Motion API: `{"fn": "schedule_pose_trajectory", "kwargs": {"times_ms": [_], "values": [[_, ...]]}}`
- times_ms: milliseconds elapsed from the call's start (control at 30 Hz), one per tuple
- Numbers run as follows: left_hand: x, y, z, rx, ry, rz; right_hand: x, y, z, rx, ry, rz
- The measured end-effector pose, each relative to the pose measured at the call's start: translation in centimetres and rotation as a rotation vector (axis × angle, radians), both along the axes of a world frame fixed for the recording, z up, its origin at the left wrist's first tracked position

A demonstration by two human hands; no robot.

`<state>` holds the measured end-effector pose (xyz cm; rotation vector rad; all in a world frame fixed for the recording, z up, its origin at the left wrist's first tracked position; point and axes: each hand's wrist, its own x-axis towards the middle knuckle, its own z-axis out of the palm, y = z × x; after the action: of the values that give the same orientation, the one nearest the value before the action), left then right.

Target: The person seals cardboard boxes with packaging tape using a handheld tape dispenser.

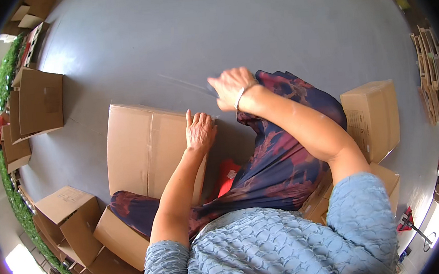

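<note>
A closed cardboard box (130, 149) stands in front of me on the left, with a seam across its top. My left hand (201, 132) lies on the box's right edge, fingers stretched out and holding nothing. Beyond my knee, my right hand (232, 87) is raised, slightly blurred, with a bracelet at the wrist. Its fingers are curled together; anything between them is too small or smeared to name. A thin pale streak runs across the floor toward those fingertips; whether it is clear tape or a floor mark I cannot tell.
A red object (227, 175) with a white label sits between the box and my patterned trousers. To my right stands another carton (373, 120). Open cartons (68, 210) crowd the lower left, and one (41, 102) stands farther off. Stacked wooden pallets (431, 74) are at the far right.
</note>
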<state>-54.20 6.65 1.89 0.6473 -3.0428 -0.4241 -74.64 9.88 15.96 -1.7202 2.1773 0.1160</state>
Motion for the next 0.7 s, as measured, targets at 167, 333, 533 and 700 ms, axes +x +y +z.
{"fn": "schedule_pose_trajectory", "kwargs": {"times_ms": [167, 333, 533, 700], "values": [[-0.9, -0.4, -2.6, -0.001, -0.207, -0.007, 0.0, -4.1, 7.2, -0.218, -0.104, -0.095], [-1.1, -0.5, -3.2, -0.051, -0.192, -0.008, 1.5, -7.4, 9.7, -0.207, -0.165, -0.066], [-0.3, -1.0, -5.4, -0.2, -0.248, -0.251, 4.0, -11.1, 11.6, -0.248, -0.238, 0.057], [1.0, -2.3, -6.2, -0.268, -0.08, -0.484, 6.1, -13.3, 12.9, -0.274, -0.236, 0.065]]}}
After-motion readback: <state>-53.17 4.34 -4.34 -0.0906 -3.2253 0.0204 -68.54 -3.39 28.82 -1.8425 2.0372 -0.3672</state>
